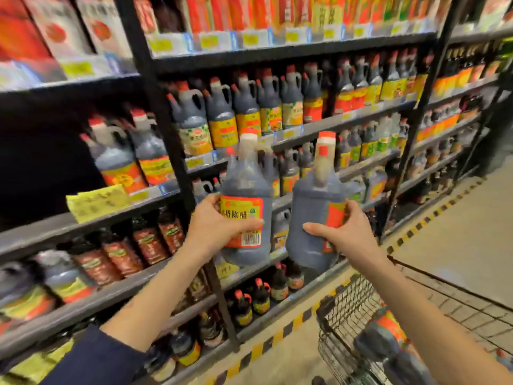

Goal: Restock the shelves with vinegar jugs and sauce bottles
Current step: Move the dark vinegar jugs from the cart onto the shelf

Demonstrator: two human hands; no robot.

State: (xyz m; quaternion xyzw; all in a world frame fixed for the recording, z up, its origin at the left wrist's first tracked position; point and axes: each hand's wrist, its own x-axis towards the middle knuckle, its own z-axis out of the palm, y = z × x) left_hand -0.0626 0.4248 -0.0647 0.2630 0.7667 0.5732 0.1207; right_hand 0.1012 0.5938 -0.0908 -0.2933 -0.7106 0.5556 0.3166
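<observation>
I hold two dark vinegar jugs upright in front of the shelves. My left hand (219, 223) grips the left jug (245, 187) around its red and yellow label, fingers wrapped over the front. My right hand (344, 229) grips the right jug (313, 218) at its lower body, with the red label turned to the side. Both jugs have pale necks, handles and red-topped caps. They hang in the air level with the middle shelf, close beside each other and apart from the shelf.
Black metal shelving (166, 129) holds rows of dark jugs and bottles on several levels. A dark gap (41, 162) opens on the left middle shelf. A wire shopping cart (361, 329) at lower right holds more jugs (388, 337). Yellow-black floor tape (433, 215) runs along the shelf base.
</observation>
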